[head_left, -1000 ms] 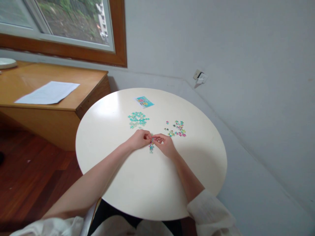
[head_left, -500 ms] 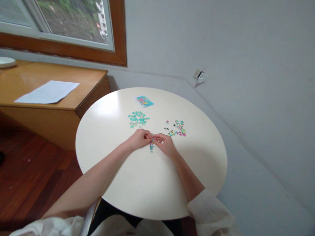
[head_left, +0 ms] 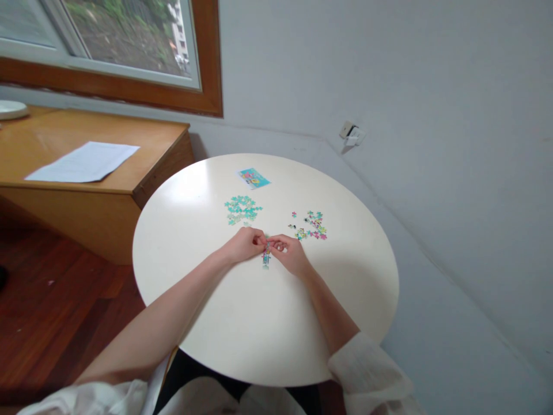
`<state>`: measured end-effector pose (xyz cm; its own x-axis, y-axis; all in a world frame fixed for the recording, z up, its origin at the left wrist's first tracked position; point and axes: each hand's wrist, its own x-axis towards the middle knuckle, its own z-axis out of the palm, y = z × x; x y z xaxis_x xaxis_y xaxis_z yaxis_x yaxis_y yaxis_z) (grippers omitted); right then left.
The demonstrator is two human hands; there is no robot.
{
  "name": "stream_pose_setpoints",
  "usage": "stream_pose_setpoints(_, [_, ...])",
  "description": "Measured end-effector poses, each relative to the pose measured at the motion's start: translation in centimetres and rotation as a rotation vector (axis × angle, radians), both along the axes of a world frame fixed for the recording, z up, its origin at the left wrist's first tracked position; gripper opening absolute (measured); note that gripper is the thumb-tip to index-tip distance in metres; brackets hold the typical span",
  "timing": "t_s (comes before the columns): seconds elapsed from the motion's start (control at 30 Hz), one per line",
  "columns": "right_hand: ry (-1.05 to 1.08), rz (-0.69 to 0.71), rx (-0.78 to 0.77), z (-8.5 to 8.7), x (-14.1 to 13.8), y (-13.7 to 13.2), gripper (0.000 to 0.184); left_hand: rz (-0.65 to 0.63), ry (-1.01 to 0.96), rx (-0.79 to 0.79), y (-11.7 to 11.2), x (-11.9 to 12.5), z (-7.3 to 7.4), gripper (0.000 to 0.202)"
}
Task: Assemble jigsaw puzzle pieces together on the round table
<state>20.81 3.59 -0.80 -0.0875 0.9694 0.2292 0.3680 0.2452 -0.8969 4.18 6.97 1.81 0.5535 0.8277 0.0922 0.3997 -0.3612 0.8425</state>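
Several joined jigsaw puzzle pieces (head_left: pixel 266 259) form a narrow strip on the white round table (head_left: pixel 259 323). My left hand (head_left: pixel 247 243) pinches the strip's upper part from the left. From the right, my right hand (head_left: pixel 288 251) grips the same part, its fingertips meeting those of the left. The fingers partly cover the strip, so single pieces there are hard to make out. Beyond my left hand lies a heap of loose teal puzzle pieces (head_left: pixel 242 210). A scatter of pink, yellow and green puzzle pieces (head_left: pixel 317 225) lies past my right hand.
A small picture card (head_left: pixel 254 178) lies near the table's far side. To the left stands a wooden desk (head_left: pixel 164 135) with a sheet of paper (head_left: pixel 86 161) on it. A wall socket with a plug (head_left: pixel 352 133) is on the wall behind.
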Motion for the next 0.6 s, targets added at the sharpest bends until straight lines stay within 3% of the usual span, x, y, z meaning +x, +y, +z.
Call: stream_pose_setpoints(0.6, [-0.022, 0.037, -0.015, 0.48, 0.10, 0.02, 0.021, -0.025, 0.004, 0.024, 0.33, -0.10, -0.37, 0.007])
